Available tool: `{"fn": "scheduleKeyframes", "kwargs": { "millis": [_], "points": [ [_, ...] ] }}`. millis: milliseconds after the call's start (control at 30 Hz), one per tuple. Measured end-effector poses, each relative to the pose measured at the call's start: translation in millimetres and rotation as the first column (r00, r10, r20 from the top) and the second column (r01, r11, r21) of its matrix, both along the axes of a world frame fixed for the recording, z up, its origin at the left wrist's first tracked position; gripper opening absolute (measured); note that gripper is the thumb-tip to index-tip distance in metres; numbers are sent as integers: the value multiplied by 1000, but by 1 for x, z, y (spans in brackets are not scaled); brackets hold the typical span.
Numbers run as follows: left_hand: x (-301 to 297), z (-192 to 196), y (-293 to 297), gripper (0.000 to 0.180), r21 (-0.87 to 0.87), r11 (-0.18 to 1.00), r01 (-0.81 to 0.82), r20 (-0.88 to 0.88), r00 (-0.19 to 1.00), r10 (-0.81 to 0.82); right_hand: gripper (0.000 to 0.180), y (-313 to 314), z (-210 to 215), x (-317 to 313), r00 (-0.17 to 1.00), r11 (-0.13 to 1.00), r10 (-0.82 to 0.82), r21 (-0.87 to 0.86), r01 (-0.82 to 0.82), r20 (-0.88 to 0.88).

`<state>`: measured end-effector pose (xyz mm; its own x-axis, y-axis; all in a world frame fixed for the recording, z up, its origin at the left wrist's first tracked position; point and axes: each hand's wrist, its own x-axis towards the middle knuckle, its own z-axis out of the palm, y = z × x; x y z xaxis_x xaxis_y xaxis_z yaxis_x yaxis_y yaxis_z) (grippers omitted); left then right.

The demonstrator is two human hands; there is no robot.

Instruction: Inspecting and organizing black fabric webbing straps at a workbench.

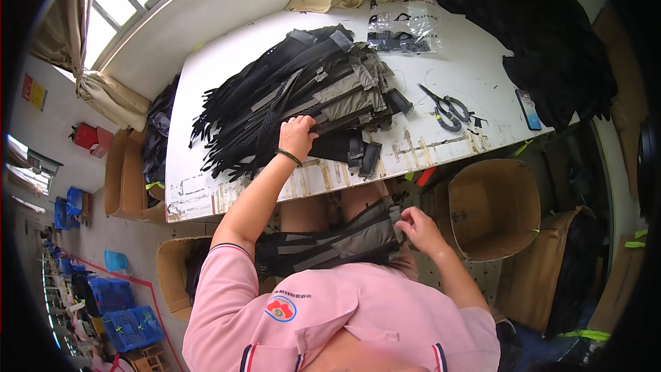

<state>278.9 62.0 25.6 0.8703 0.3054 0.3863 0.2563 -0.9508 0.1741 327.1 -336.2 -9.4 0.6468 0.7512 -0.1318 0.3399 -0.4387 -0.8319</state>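
In apparent sorting, a black-and-grey strap bundle [344, 243] across the lap [303, 215] is pinched at its end by the right hand [418, 229], while a strap pile [344, 107] on the desk [475, 62] is touched by the left hand [297, 139], its grip unclear, careful separating seemingly being called for.

A textile workshop: fabric pieces [337, 86] heaped on a desk [475, 72] (its edge worn), scissors [440, 101], cardboard boxes [460, 201], blue crates [131, 328].
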Motion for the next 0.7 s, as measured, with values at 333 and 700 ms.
{"fn": "scheduleKeyframes", "kwargs": {
  "millis": [333,700],
  "points": [
    [-57,34,-57,13,-117,948,295,131,951,-279,34,113,53,70,541,747,-48,329,577,-839],
    [-68,19,-112,24,-953,229,196,136,958,-251,51,123,50,-7,997,893,43,451,-9,-66]
  ]
}}
